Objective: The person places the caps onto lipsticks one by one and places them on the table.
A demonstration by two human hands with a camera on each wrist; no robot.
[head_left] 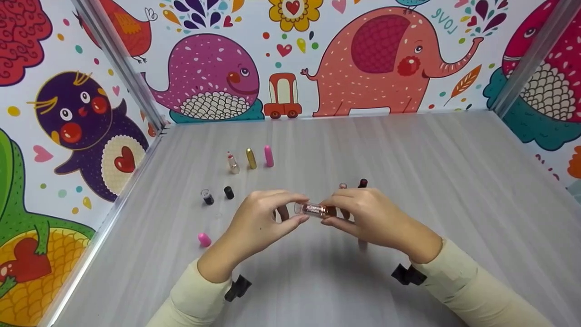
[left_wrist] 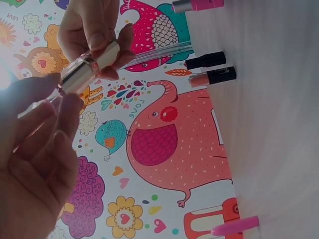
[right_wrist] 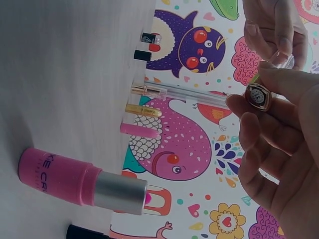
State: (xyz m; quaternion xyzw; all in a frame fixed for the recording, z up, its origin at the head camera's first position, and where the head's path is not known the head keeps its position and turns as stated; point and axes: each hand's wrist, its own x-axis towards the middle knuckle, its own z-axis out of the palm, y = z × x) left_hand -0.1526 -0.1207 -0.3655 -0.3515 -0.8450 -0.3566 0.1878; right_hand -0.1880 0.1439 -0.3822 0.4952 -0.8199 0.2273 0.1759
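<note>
My left hand (head_left: 265, 218) pinches the clear end of a lipstick (head_left: 314, 209) between thumb and fingers. From the other side, my right hand (head_left: 370, 215) grips its base, so it lies level between both hands above the table. In the left wrist view, the lipstick (left_wrist: 79, 74) has a shiny gold body, and the right hand (left_wrist: 94, 35) pinches its far end. The right wrist view shows its dark, gold-rimmed base end (right_wrist: 258, 97) at the right fingertips, with the left hand (right_wrist: 276, 30) at the clear end (right_wrist: 286, 62).
A clear-topped lipstick (head_left: 233, 163), a gold tube (head_left: 251, 158) and a pink tube (head_left: 268, 156) stand at the back left. Nearer are a black-based clear tube (head_left: 207, 196), a black cap (head_left: 228, 192) and a pink cap (head_left: 204, 239). A pink-and-silver lipstick (right_wrist: 84, 179) and a dark lipstick (head_left: 362, 183) stand near my right hand.
</note>
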